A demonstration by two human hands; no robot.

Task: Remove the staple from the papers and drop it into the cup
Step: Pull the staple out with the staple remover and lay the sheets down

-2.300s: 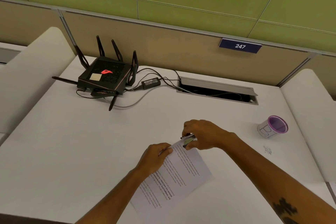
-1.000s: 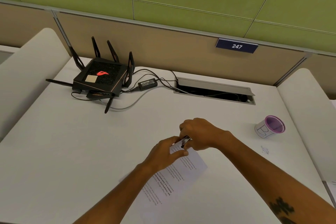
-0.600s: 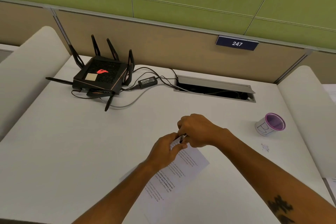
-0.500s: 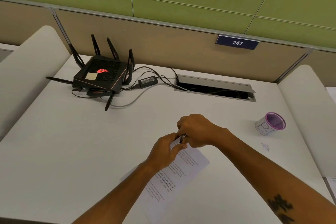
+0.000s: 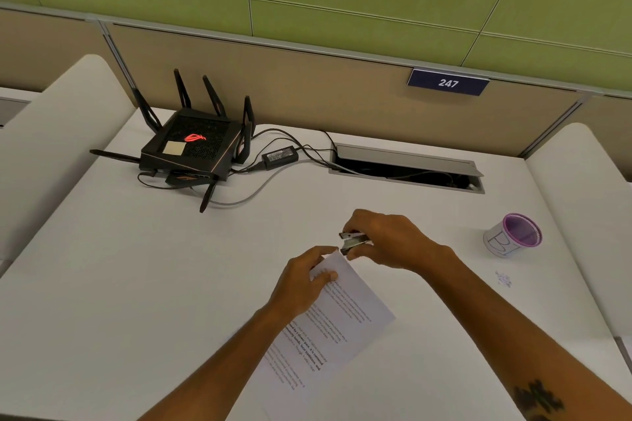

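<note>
Printed white papers (image 5: 337,325) lie on the white desk, running toward me. My left hand (image 5: 302,284) pinches their far corner between thumb and fingers. My right hand (image 5: 386,239) holds a small metal staple remover (image 5: 352,241) with its jaws apart, just above and right of that corner. The staple itself is too small to make out. A white paper cup with a purple rim (image 5: 513,236) stands upright at the right of the desk, well away from both hands.
A black router with antennas (image 5: 195,147), its power brick (image 5: 279,156) and cables sit at the back left. An open cable slot (image 5: 407,167) runs along the back. A small scrap (image 5: 503,278) lies near the cup. Raised white dividers flank the desk.
My right hand has lifted the staple remover off the paper corner, and its jaws now show apart. My left hand keeps hold of the corner.
</note>
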